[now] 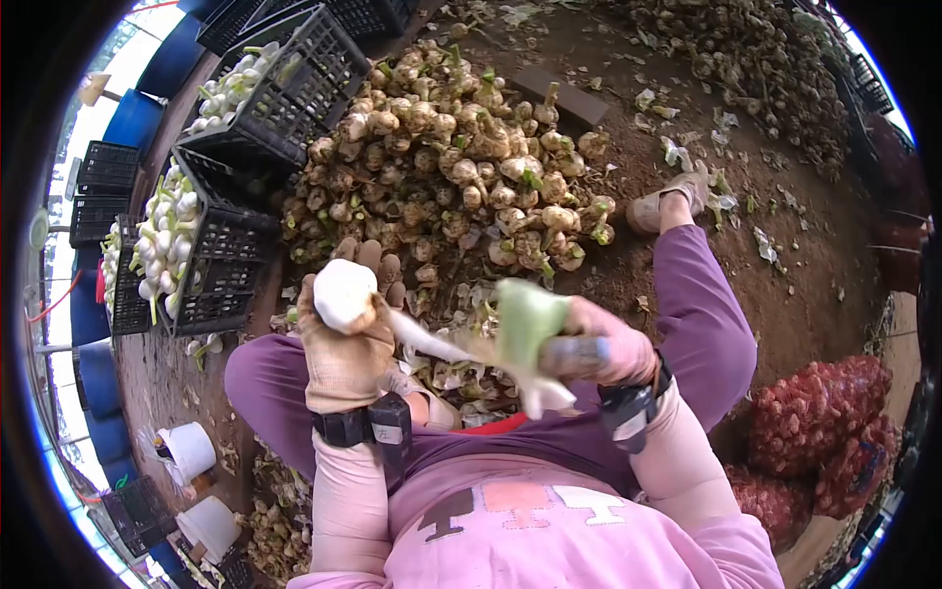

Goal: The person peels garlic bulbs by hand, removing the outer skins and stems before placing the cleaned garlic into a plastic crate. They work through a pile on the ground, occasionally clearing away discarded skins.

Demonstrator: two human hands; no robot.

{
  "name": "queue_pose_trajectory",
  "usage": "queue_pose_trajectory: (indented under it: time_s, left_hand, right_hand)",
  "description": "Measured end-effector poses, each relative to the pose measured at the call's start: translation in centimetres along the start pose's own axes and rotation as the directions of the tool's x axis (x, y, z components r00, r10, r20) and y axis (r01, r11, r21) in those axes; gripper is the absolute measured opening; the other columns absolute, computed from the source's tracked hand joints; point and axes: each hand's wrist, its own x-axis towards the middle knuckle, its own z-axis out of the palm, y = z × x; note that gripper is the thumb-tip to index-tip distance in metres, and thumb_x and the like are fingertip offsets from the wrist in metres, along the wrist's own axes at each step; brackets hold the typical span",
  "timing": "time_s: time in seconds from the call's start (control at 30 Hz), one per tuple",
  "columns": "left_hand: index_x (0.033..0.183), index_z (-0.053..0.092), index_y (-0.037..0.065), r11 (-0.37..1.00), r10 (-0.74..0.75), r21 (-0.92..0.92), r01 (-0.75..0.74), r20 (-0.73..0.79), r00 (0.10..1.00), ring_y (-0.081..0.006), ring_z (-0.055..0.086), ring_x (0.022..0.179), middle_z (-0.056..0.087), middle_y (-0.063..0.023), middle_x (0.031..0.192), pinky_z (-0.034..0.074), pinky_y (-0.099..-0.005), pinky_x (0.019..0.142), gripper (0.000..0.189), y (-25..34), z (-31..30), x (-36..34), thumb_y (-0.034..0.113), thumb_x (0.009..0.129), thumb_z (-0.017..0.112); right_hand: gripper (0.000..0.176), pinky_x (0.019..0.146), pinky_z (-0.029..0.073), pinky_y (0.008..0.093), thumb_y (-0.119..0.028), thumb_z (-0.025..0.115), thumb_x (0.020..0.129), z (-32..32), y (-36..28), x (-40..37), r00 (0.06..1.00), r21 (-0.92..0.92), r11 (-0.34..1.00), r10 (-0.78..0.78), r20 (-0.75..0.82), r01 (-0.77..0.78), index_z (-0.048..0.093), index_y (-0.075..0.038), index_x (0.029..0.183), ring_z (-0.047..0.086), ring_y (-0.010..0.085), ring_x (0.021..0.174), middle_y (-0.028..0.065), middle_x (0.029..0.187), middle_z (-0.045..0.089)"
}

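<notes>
My left hand [353, 334], in a tan glove, is closed around a peeled white garlic bulb [343, 295] in front of my lap. A pale strip of stem or skin stretches from the bulb toward my right hand [599, 344]. That hand is closed on a green and white leafy piece [528, 319], blurred by motion, with a greyish handle-like object [577, 355] also in its grip. Beyond both hands lies a big heap of unpeeled garlic [451, 147]. Peeled skins [471, 388] are scattered between my legs.
Black crates [231, 275] with white garlic stand at the left. White buckets [191, 450] sit lower left. Red mesh sacks [819, 412] lie at the right. A flat board [561, 95] is behind the heap, and more garlic [765, 69] covers the ground at upper right.
</notes>
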Motion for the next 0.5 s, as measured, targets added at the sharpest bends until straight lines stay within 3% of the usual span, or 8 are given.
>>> queue_pose_trajectory:
  time_s: [0.03,0.23,0.27,0.3,0.37,0.4,0.43,0.5]
  left_hand:
    - [0.120,0.052,0.005,0.997,0.060,0.043,-0.058,-0.038,0.997,-0.0323,0.052,0.111,0.054,-0.0117,0.124,0.044,-0.0458,0.091,0.049,-0.2,-0.7,0.4,0.041,0.088,0.045]
    - [0.117,0.054,0.006,0.980,0.194,0.014,-0.197,-0.254,0.947,-0.0294,0.053,0.111,0.057,-0.0126,0.118,0.048,-0.0394,0.084,0.049,1.4,-1.5,1.8,0.042,0.089,0.039]
    - [0.118,0.053,0.006,0.970,0.241,0.062,-0.234,-0.335,0.911,-0.0291,0.055,0.109,0.056,-0.0123,0.120,0.046,-0.0425,0.088,0.048,1.9,-2.3,2.0,0.041,0.089,0.038]
    - [0.119,0.052,0.006,0.957,0.289,0.113,-0.266,-0.406,0.867,-0.0287,0.056,0.107,0.056,-0.0120,0.122,0.044,-0.0456,0.093,0.048,2.2,-2.2,2.2,0.040,0.089,0.036]
    - [0.119,0.052,0.006,0.973,0.231,0.091,-0.212,-0.364,0.903,-0.0289,0.056,0.108,0.055,-0.0122,0.123,0.044,-0.0460,0.092,0.048,1.7,-1.7,1.7,0.041,0.089,0.036]
    - [0.119,0.052,0.006,0.985,0.172,0.066,-0.159,-0.325,0.930,-0.0290,0.056,0.108,0.055,-0.0124,0.123,0.044,-0.0465,0.092,0.049,1.3,-1.8,1.2,0.041,0.089,0.036]
    - [0.119,0.053,0.007,0.997,0.083,0.026,-0.079,-0.238,0.968,-0.0279,0.054,0.112,0.053,-0.0118,0.126,0.045,-0.0467,0.091,0.049,0.6,-2.4,1.1,0.042,0.088,0.040]
    - [0.119,0.053,0.004,0.998,-0.050,-0.040,0.046,-0.099,0.994,-0.0300,0.055,0.109,0.056,-0.0135,0.120,0.053,-0.0362,0.079,0.050,-1.4,-1.2,0.5,0.041,0.088,0.044]
  right_hand:
    - [0.034,0.066,0.043,0.0222,-0.026,0.060,0.083,0.0,-1.1,-0.3,0.990,0.015,0.992,0.126,-0.062,-0.126,0.058,0.001,0.103,0.053,0.0074,0.078,0.0034,0.089,0.061]
    - [0.061,0.079,0.052,0.0335,-0.023,0.069,0.078,0.5,1.3,-0.2,0.948,0.420,0.884,-0.075,-0.309,0.207,0.040,-0.003,0.129,0.061,0.0179,0.092,0.0119,0.109,0.058]
    - [0.056,0.073,0.054,0.0364,-0.025,0.062,0.084,-1.0,2.3,-0.6,0.907,0.560,0.810,0.088,-0.411,0.175,0.038,-0.004,0.130,0.061,0.0190,0.091,0.0152,0.111,0.056]
    - [0.048,0.074,0.054,0.0359,-0.028,0.058,0.087,-1.0,2.3,0.0,0.912,0.393,0.856,-0.192,-0.362,0.336,0.043,-0.003,0.125,0.062,0.0202,0.090,0.0138,0.107,0.059]
    - [0.047,0.083,0.048,0.0304,-0.021,0.065,0.082,0.7,-1.8,1.8,0.886,0.002,0.997,0.074,-0.457,-0.082,0.048,0.000,0.120,0.060,0.0158,0.090,0.0063,0.100,0.062]
    - [0.050,0.085,0.046,0.0308,-0.030,0.067,0.080,0.7,-0.2,2.7,0.933,-0.134,0.987,0.034,-0.358,-0.088,0.052,0.001,0.116,0.059,0.0183,0.093,0.0085,0.101,0.063]
    - [0.050,0.086,0.045,0.0309,-0.033,0.068,0.079,-0.1,2.3,3.2,0.939,-0.563,0.822,-0.125,-0.321,-0.083,0.054,0.001,0.113,0.060,0.0216,0.093,0.0121,0.100,0.063]
    - [0.044,0.085,0.046,0.0316,-0.031,0.067,0.079,0.3,4.4,4.4,0.964,-0.731,0.681,-0.217,-0.153,0.038,0.057,0.001,0.108,0.061,0.0239,0.090,0.0145,0.095,0.064]
